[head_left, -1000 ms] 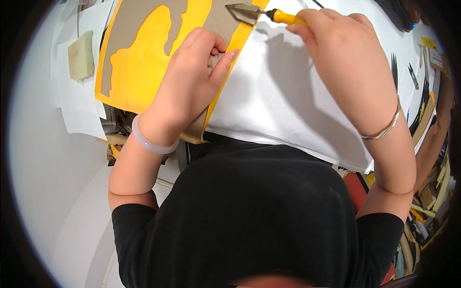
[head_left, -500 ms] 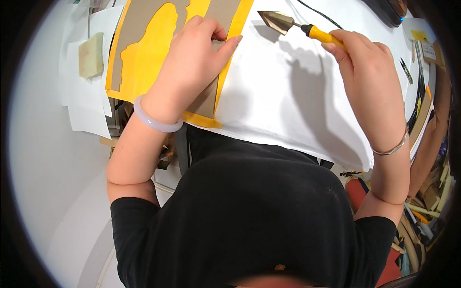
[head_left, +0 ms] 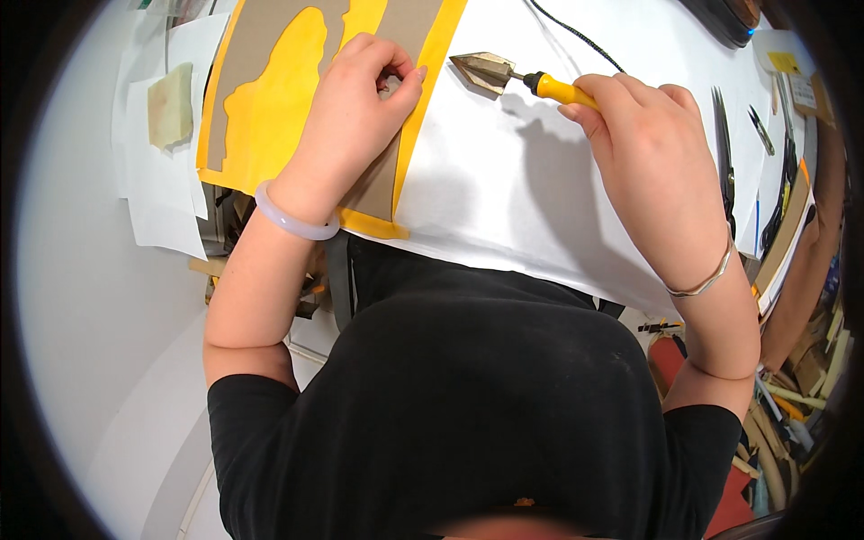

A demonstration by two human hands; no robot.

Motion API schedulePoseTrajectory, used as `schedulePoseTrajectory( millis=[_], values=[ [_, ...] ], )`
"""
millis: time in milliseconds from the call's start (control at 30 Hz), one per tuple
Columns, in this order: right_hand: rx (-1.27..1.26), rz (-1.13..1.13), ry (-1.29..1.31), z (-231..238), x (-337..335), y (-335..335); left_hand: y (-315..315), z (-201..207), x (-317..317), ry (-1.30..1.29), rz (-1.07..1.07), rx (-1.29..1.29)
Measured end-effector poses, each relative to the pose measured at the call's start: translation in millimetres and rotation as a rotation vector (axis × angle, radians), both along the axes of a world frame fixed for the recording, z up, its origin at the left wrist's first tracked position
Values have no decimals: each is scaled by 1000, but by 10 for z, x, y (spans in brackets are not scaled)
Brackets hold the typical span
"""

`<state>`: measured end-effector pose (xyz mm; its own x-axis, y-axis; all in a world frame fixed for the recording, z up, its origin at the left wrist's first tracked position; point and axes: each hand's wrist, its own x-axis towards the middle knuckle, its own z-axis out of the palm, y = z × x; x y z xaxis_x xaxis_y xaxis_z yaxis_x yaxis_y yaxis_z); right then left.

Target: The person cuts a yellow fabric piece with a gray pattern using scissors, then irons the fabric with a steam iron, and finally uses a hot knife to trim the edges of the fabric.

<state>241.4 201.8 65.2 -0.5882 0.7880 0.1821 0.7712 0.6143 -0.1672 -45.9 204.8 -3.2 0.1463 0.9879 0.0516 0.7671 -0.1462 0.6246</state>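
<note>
My left hand lies on a yellow panel covered in part by grey-brown cut-out pieces. Its thumb and forefinger meet in a pinch near the panel's right border; what they hold, if anything, is hidden. In my right hand is a small tacking iron with a yellow handle, a black collar and a pointed metal head. The iron is raised over white paper, its tip pointing left toward the panel and apart from it. A shadow of hand and tool falls on the paper.
A black braided cord runs over the paper behind the iron. Scissors and tweezers lie at the right. On the left, a pale yellowish block rests on white sheets. Offcuts crowd the lower right.
My right hand has moved left with the iron, bringing its tip closer to the panel and uncovering the scissors. My left hand has shifted slightly left, along with the panel.
</note>
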Motion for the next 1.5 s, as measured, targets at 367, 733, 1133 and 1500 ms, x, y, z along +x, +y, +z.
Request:
schedulePoseTrajectory(
  millis=[367,733,1133,1500],
  values=[
    [-53,16,-49,-12,-85,54,11,-68,16,-6,-29,94],
    [1,36,-260,-59,-369,308,-25,-38,-54,-125,-47,74],
    [57,-23,-66,-62,-123,462,-310,156,-12,102,-96,190],
    [-26,-4,56,48,-6,37,-324,-78,-32,-110,70,77]
  ],
)
